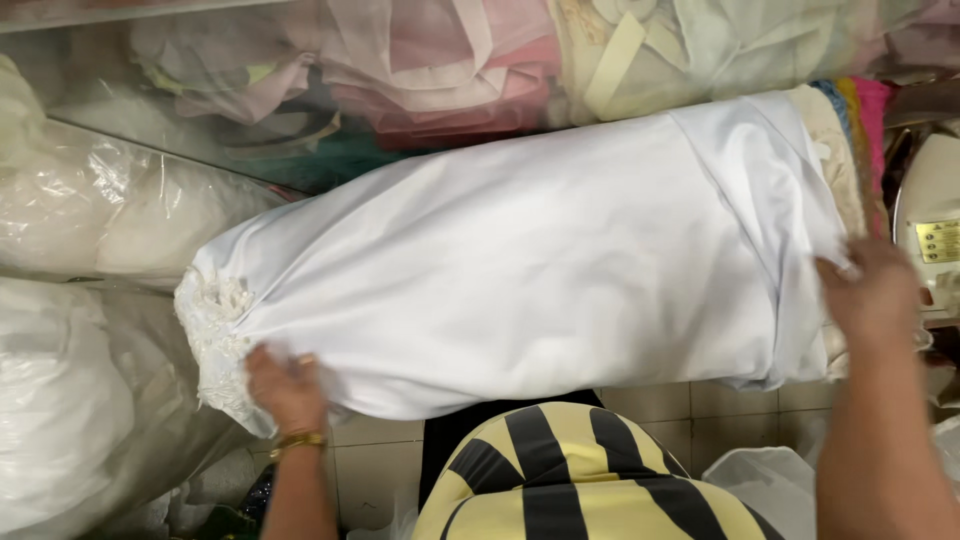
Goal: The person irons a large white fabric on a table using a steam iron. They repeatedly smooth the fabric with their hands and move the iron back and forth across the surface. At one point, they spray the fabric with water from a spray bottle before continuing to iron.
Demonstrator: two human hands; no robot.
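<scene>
Across the middle of the view, a long bundle wrapped in white cloth lay slanted, its lace-edged end low at the left and its other end raised toward the right. The person held it from both ends, which seemed the only way to carry the bulk of something so long and soft. The left hand, with a gold bangle at the wrist, was tucked under the lower edge near the lace, its grip closed on the cloth to take the weight from beneath. The right hand pressed on the far end, fingers curled into the white cloth, steadying the roll. Behind it, clear plastic bags of folded pink and pale fabric were stacked tightly, and more bagged white goods filled the left side. A cream-coloured iron stood just beside the right hand. Tiled floor showed below.
</scene>
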